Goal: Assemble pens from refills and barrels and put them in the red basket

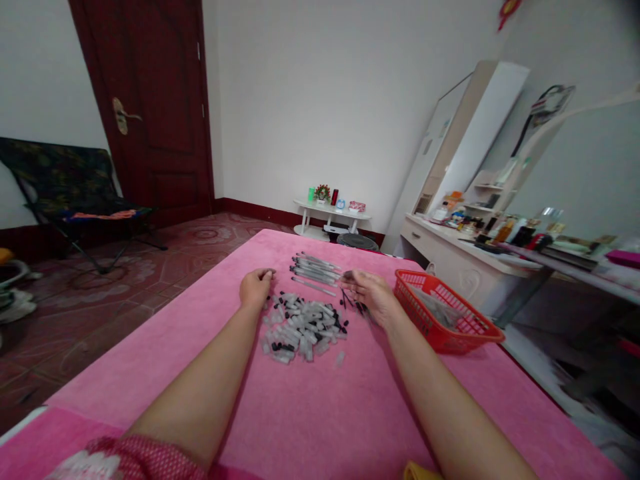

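Note:
My left hand (255,287) is closed in a pinch at the left of the cap pile, with something small and dark at its fingertips that I cannot make out. On the right, my right hand (371,293) has its fingers curled together, and what they grip is blurred. Thin dark-tipped sticks (356,305) show just below that hand; whether they are held or lie on the cloth is unclear. Between the hands lies a row of clear pens (315,270), dark ends to the left. Nearer to me is a loose pile of clear and black pen caps (305,328).
A red plastic basket (453,343) with clear-wrapped contents stands at the right on the pink cloth (320,413). One stray clear cap (341,359) lies right of the pile. Something yellow (419,471) shows at the near edge. A cluttered dressing table (450,257) stands beyond.

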Motion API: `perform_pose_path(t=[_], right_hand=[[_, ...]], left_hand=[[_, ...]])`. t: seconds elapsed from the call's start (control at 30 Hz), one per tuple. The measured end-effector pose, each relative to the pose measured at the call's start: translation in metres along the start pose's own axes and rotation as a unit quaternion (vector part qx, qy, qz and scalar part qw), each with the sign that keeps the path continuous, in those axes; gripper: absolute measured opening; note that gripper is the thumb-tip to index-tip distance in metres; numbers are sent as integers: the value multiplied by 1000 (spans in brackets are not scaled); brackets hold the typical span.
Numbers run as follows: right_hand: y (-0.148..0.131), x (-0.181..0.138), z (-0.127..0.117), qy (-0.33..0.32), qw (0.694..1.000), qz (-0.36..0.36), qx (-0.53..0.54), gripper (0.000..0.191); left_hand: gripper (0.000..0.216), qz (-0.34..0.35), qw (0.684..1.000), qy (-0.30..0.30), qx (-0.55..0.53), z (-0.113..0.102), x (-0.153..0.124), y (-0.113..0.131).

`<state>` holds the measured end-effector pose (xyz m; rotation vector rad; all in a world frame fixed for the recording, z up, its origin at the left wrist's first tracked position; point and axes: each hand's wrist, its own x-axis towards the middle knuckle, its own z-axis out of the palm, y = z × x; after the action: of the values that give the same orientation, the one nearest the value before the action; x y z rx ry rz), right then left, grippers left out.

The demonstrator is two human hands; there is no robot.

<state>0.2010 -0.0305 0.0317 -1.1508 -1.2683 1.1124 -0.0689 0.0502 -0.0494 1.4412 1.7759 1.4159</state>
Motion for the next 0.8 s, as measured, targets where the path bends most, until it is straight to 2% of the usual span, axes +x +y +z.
perform_pose_path(t=[0.03, 0.1, 0.17, 0.33, 0.43, 0.5, 0.57, 0.67, 0.73, 0.8], right_hand=[[9, 7, 10, 6, 994, -20, -105, 35], [23, 21, 28, 21, 942, -48, -331, 26], [31, 33, 39, 35, 892, -52, -448, 24], [36, 46, 52, 62, 837, -26, -544, 21], [35, 45, 57, 68, 823, -14, -564, 16], [32, 43, 58, 75, 825, -12, -559, 13], [27, 40, 57, 77, 842, -11, -533, 10], [20, 31, 56, 63, 894, 1, -444, 16], [17, 23, 57, 51, 922, 10, -384, 21], [17, 14, 60, 46, 960, 17, -276, 22]], left_hand=[[27, 1, 1000, 0, 4, 0, 0, 0], [26, 1, 1000, 0, 8, 0, 1, 0], [25, 1, 1000, -2, 11, 1, 2, 0], [26, 1, 1000, -11, 15, 1, 2, -1], [26, 6, 1000, -12, 16, 2, 3, -1], [26, 8, 1000, -13, 16, 2, 4, -2], [26, 8, 1000, -13, 14, 2, 4, -3], [26, 28, 1000, 3, -4, 3, 2, 1], [26, 74, 996, 18, -41, 5, -1, 9], [26, 124, 987, 13, -101, 8, -5, 21]])
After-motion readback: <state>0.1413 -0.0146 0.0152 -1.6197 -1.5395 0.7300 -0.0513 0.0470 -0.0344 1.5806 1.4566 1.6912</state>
